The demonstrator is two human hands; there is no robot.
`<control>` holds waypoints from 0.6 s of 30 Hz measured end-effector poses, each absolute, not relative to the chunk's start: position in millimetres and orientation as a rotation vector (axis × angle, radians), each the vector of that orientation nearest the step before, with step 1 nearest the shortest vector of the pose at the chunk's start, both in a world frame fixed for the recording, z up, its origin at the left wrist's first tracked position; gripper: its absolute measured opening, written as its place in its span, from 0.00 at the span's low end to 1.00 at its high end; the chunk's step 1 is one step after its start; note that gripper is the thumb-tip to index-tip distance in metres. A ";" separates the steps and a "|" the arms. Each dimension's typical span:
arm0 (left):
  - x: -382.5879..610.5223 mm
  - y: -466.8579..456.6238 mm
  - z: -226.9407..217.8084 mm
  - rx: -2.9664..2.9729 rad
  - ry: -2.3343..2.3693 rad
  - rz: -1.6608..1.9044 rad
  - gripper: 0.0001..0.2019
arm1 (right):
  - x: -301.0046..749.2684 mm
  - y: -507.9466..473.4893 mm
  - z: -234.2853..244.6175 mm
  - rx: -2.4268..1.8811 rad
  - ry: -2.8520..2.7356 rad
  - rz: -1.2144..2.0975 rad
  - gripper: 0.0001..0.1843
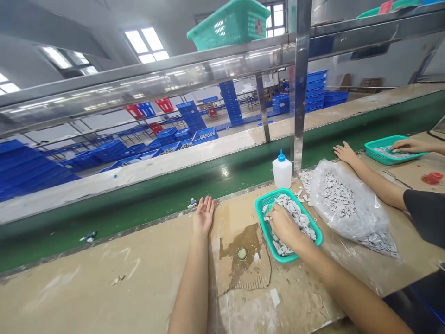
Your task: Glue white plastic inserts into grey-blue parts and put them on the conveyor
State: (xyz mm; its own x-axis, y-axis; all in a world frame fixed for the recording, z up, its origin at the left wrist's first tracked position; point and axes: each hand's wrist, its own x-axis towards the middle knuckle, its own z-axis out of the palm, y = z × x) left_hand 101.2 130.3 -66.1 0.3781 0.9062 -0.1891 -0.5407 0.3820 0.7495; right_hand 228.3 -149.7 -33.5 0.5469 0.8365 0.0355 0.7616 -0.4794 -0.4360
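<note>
"In the head view, at the far edge of the worktable [146, 278], what is the left hand [205, 214] doing?"

"It lies palm up with the fingers loosely spread, holding nothing, just beside the green belt [139, 204]. A small dark-and-white part [192, 202] sits on the belt near its fingertips."

"And the right hand [282, 223]?"

"That one is over the green basket [290, 258], thumb and fingers pinched together on a small piece [267, 218] (the fingers hide some of it). The piece is above the left side of the basket, and a heap of similar grey-white pieces [301, 213] fills much of the inside."

"What stands around the basket?"

"A white bottle [282, 174] with a blue cap, upright just behind it. On the right, a clear plastic bag [333, 195] full of the same sort of pieces. On the left, a stained sheet of cardboard [259, 269] with a small round thing [242, 253] on it."

"Anyone else there?"

"Yes, a co-worker at the right: one hand [344, 152] is stretched out by the belt, the other [410, 144] in a second green basket [385, 161]."
</note>
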 end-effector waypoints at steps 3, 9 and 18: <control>100.0 131.6 -68.2 0.710 0.665 1.009 0.09 | 228.5 -149.7 -35.9 -2.403 -1.276 0.265 0.19; 106.2 130.8 -76.8 0.977 0.749 1.004 0.13 | 232.0 -147.3 -38.3 -2.405 -1.274 0.289 0.21; 168.3 120.3 -53.5 1.910 0.903 0.743 0.08 | 235.8 -146.4 -42.5 -2.369 -1.266 0.376 0.22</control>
